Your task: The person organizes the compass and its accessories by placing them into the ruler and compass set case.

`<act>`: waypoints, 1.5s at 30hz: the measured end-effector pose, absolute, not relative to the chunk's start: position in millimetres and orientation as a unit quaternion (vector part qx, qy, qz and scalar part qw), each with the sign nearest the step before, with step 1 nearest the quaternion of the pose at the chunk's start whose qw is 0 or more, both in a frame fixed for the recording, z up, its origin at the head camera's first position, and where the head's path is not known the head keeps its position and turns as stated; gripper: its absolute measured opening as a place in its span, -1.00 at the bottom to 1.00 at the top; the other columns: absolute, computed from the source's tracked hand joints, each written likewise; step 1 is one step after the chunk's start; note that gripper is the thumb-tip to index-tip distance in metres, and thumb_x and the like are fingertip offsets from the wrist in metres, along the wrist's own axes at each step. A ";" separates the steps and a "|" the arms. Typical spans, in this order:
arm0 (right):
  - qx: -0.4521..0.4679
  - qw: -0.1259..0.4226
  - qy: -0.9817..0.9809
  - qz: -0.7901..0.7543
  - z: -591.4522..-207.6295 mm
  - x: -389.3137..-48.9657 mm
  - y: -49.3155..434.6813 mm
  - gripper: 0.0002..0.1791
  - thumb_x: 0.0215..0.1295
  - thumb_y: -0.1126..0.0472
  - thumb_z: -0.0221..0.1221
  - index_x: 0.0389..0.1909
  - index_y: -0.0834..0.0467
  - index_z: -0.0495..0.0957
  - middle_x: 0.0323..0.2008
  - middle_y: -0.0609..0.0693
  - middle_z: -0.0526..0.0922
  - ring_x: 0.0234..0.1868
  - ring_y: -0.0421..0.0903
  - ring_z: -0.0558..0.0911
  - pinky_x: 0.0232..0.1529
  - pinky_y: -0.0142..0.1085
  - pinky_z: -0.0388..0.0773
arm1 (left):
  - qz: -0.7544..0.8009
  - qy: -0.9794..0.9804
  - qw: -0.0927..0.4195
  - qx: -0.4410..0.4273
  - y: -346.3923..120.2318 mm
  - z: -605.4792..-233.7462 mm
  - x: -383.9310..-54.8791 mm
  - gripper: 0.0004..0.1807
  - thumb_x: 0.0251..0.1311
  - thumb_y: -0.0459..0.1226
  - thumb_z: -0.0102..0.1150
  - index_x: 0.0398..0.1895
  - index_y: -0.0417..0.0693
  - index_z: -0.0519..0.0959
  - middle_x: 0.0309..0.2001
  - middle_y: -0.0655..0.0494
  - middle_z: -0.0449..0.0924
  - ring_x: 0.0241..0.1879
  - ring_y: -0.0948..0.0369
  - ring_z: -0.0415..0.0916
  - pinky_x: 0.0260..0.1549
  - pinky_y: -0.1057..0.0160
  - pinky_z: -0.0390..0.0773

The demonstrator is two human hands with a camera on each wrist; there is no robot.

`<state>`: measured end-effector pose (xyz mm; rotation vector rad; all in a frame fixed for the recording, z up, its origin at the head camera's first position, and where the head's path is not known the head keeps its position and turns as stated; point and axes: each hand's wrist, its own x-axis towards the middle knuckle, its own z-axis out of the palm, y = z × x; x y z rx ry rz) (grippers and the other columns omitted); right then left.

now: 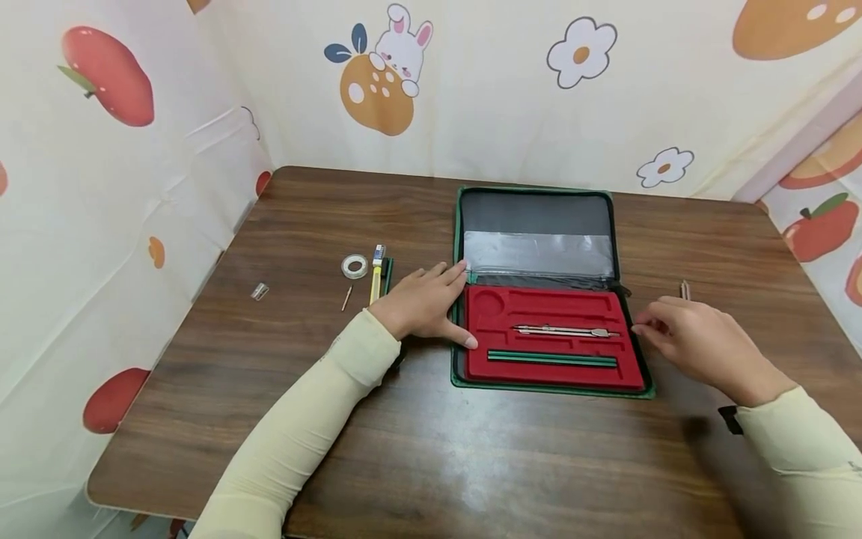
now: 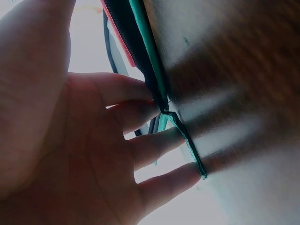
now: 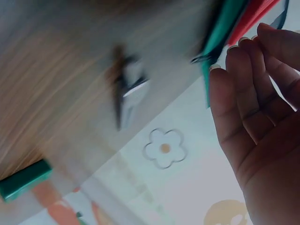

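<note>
A green zip case (image 1: 552, 391) lies open on the table, with a red moulded tray (image 1: 566, 380) in its near half. A metal drawing compass (image 1: 559, 331) and green striped pencils (image 1: 552, 359) rest in tray slots. My left hand (image 1: 427, 303) spreads over the case's left edge, fingers extended and thumb at the tray's corner. In the left wrist view its fingertips touch the green edging (image 2: 190, 145). Beside the case's right edge is my right hand (image 1: 697, 340), fingers gently bent and thumb near them. The right wrist view shows nothing held in it.
Left of the case lie a tape roll (image 1: 354, 266), a yellow stick-like item (image 1: 376, 281), a green pencil (image 1: 387, 275), a short thin stick (image 1: 346, 298) and a metal sharpener (image 1: 260, 291). A small metal piece (image 1: 685, 290) lies beyond the right hand. A green block (image 3: 26, 180) appears in the right wrist view.
</note>
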<state>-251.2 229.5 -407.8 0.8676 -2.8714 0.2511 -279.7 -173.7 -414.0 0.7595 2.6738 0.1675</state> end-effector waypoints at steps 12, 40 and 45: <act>0.178 0.012 -0.981 0.073 -415.6 -270.7 272.4 -0.85 0.18 0.24 0.39 -0.26 0.22 0.73 -0.53 -0.08 0.57 -0.56 -0.13 0.43 -0.61 -0.19 0.39 | 0.058 0.944 0.179 0.270 -174.1 -414.0 -279.4 0.26 0.03 0.51 0.09 0.62 -0.04 -0.05 0.62 0.09 -0.27 0.57 -0.05 -0.19 0.46 -0.10 -0.03; 0.110 -0.036 -0.991 0.073 -417.6 -283.3 280.0 -0.60 0.39 -0.16 0.20 -0.39 0.10 0.55 -0.62 -0.01 0.51 -0.55 0.00 0.50 -0.70 -0.03 0.37 | 0.050 0.945 0.176 0.270 -174.4 -414.3 -279.7 0.26 0.03 0.52 0.08 0.62 -0.04 -0.03 0.62 0.09 -0.26 0.56 -0.05 -0.18 0.45 -0.09 -0.02; 0.094 -0.049 -0.990 0.091 -416.3 -281.4 275.8 -0.63 0.33 0.08 0.27 -0.09 0.34 0.58 -0.40 0.18 0.66 -0.49 0.06 0.55 -0.63 0.02 0.43 | 0.050 0.945 0.177 0.270 -173.1 -414.6 -280.3 0.26 0.02 0.51 0.08 0.62 -0.04 -0.03 0.62 0.09 -0.25 0.56 -0.05 -0.18 0.45 -0.10 -0.02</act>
